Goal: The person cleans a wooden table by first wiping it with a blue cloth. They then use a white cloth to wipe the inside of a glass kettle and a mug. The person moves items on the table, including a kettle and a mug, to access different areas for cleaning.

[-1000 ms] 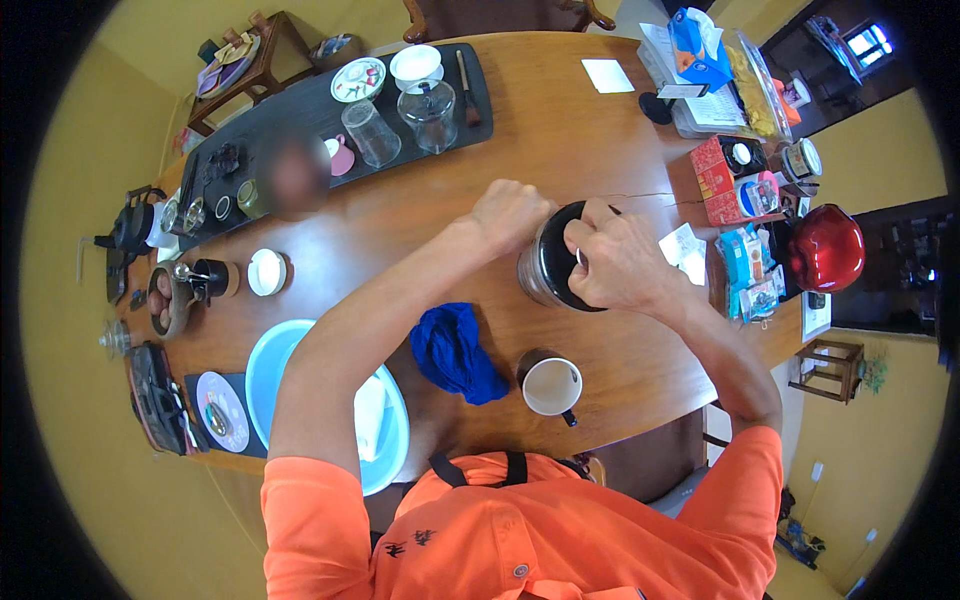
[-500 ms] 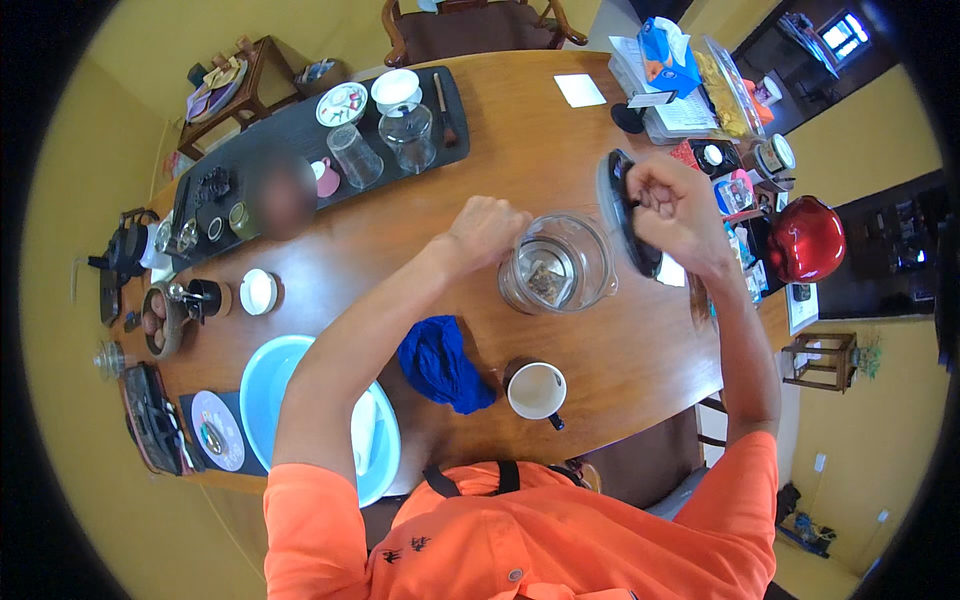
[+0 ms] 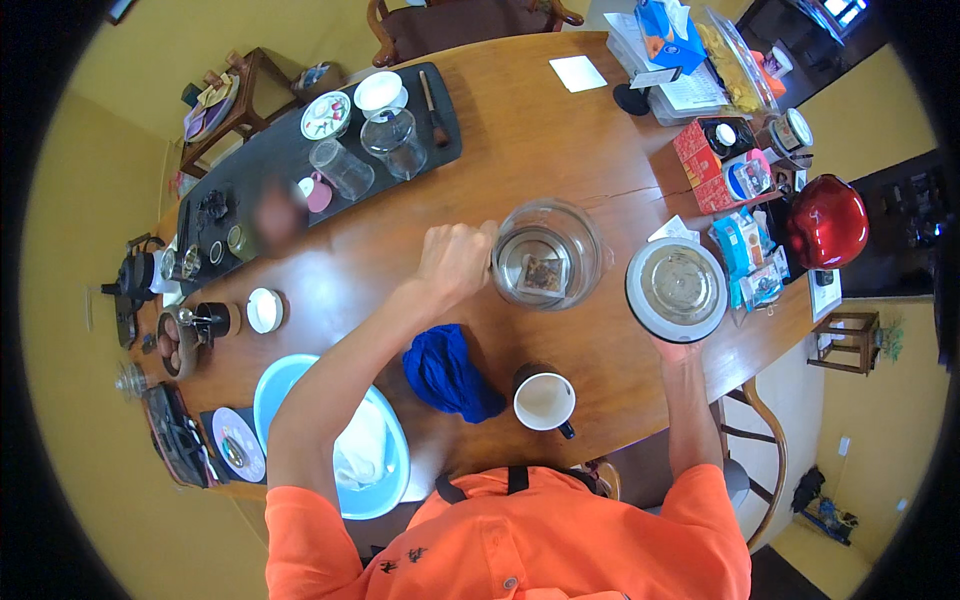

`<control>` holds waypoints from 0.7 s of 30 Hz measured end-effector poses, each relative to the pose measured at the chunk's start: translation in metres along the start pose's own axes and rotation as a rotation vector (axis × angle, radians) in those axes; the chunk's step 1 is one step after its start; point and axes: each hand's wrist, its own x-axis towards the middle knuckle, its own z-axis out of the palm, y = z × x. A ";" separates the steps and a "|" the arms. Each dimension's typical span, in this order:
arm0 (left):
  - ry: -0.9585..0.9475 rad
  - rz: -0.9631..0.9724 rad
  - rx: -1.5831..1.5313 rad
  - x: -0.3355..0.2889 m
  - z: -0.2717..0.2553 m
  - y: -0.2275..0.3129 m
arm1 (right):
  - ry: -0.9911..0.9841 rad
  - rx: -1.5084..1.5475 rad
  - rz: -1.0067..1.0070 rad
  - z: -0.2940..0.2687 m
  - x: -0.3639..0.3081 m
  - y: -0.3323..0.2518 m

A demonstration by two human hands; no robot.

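My left hand point(image 3: 455, 260) is closed on the nine o'clock side of the glass jug point(image 3: 546, 245) on the counter point(image 3: 510, 130); my right hand point(image 3: 680, 351), mostly hidden, grips the upturned lid point(image 3: 677, 289) from beneath, apart from the jug, between three and four o'clock.

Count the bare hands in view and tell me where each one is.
2. The left hand is closed at the left side of the glass pitcher; the right hand, mostly hidden, holds the lid from behind.
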 end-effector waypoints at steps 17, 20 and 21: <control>-0.057 -0.040 -0.357 -0.009 -0.007 -0.007 | 0.046 -0.497 0.026 -0.127 0.025 0.006; -0.054 -0.056 -0.386 -0.009 -0.011 -0.005 | 0.135 -0.578 -0.009 -0.124 0.029 0.009; -0.051 -0.058 -0.411 -0.010 -0.011 -0.005 | 0.161 -0.632 -0.028 -0.120 0.030 0.010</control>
